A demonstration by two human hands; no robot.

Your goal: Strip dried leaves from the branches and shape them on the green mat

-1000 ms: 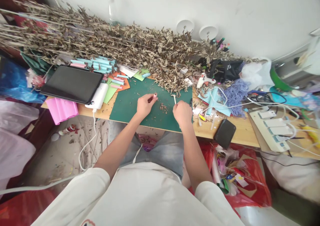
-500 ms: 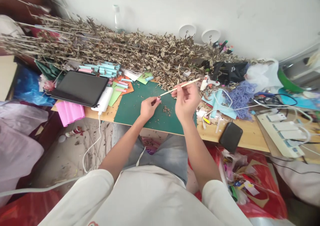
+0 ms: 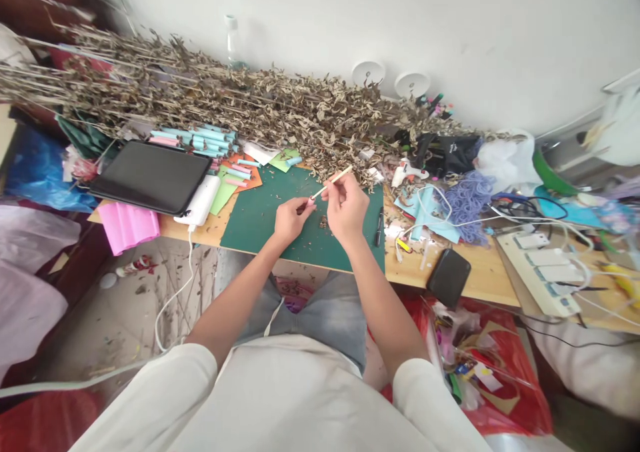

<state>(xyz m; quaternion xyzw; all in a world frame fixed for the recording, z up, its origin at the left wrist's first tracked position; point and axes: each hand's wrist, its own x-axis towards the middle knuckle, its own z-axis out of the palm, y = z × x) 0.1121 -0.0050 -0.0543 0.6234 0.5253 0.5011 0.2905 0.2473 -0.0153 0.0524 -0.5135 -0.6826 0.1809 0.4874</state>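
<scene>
"Over the dark green rectangular mat (image 3: 255,205), what differs from the preceding frame?"

"The right hand (image 3: 349,207) has moved closer to the left hand (image 3: 290,220). It grips a thin, straight, pale wooden-looking stick (image 3: 343,173), which now slants more steeply and shows less of its length. A slim black pen (image 3: 379,229) near the mat's right edge, then covered by the right hand, is exposed."

"State of the hands?"

"Right: fingers pinched on the stick, about midway along its visible part. Left: thumb and fingers closed on a small pink paper-like roll (image 3: 313,201), mostly hidden by them. Both are raised in front of the body, above a small scatter of brown dry leaf crumbs (image 3: 323,222)."

"Orientation of the stick?"

"Long axis diagonal. The lower end points left and towards the body, meeting the roll at the left fingertips. The upper end points right and away, towards a long heap of brown dried leafy stems (image 3: 300,109). Whether the tip sits inside the roll cannot be determined."

"Appearance?"

"Stick: cream, plain, of even thickness. Roll: pink, short; its end is too small to read."
</scene>
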